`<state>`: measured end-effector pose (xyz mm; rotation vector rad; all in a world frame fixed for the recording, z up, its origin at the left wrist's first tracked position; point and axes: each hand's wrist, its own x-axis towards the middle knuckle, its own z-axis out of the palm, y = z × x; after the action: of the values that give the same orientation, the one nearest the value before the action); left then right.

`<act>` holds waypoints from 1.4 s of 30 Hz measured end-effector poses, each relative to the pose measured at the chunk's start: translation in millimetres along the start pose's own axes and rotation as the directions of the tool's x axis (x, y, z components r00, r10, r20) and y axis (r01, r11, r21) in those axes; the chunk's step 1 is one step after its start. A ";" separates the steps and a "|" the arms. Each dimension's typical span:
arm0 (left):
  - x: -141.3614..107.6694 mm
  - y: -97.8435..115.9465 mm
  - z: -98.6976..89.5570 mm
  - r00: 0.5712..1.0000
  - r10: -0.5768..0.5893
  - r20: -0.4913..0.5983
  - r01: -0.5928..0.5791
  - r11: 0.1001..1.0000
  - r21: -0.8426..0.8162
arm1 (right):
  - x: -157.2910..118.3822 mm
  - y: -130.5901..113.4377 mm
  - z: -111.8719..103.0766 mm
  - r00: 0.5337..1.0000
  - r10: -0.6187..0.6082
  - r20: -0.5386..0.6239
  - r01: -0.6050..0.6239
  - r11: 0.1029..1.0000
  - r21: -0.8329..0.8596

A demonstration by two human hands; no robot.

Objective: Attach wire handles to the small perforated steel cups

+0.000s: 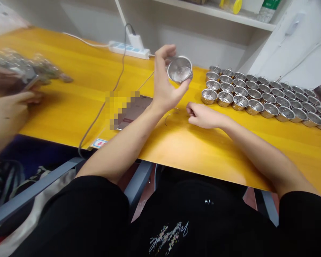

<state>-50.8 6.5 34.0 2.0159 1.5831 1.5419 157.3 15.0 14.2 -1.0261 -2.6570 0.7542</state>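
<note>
Head view, nearest first: what fills the lower edge?

The person's black trousers (pixel 69 217) at the lap, below the front edge of a yellow wooden tabletop (pixel 208 157). Both forearms rest across that edge, a placement that seems to steady the hands.

And the left hand (pixel 163 89)?

It is raised above the table and holds a perforated steel strainer cup (pixel 179 69). The fingers curl narrowly around the rim, with the thumb side beneath. The open side is tilted up toward the camera, a pose that exposes the interior to view.

The right hand (pixel 204 116)?

It lies low on the tabletop, fingers drawn closely together beside the end of a thin bent wire (pixel 171 116). Whether they grip the wire cannot be told.

What lies to the right?

Rows of matching strainer cups (pixel 256 94) stand close together, open sides up; such ranks appear to keep each cup separate and within reach.

To the left?

Another person's hands (pixel 9 107) hold a blurred plastic bag (pixel 21 67), apart from the person's own hands.

Farthest?

A power strip (pixel 128 50) lies along the far table edge, which keeps it and its white charger (pixel 135 41) away from the work area.
</note>
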 end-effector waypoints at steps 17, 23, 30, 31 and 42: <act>-33.0 23.6 40.1 0.782 0.234 0.577 -0.057 0.950 -0.308 | -133.9 83.8 -27.9 0.942 0.337 0.005 -0.216 0.592 0.776; -39.8 4.1 57.5 0.698 0.411 0.586 -0.144 0.882 -0.448 | -132.8 94.0 -23.0 0.931 0.364 -0.024 -0.152 0.446 0.882; -39.1 -15.0 75.1 0.641 0.557 0.528 -0.236 0.797 -0.556 | -131.5 90.1 -24.8 0.935 0.353 -0.033 -0.126 0.418 0.900; -40.1 -15.4 76.0 0.641 0.554 0.531 -0.230 0.798 -0.557 | -131.3 89.6 -24.8 0.935 0.352 -0.036 -0.123 0.417 0.901; -42.1 -19.5 104.4 0.663 0.274 0.697 0.112 0.883 -0.455 | -129.0 86.2 -17.2 0.906 0.391 -0.163 -0.021 0.427 0.904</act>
<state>20.9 27.9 -52.3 2.0277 0.7060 0.7704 308.2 -10.7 -16.2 -0.9988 -1.3940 1.5980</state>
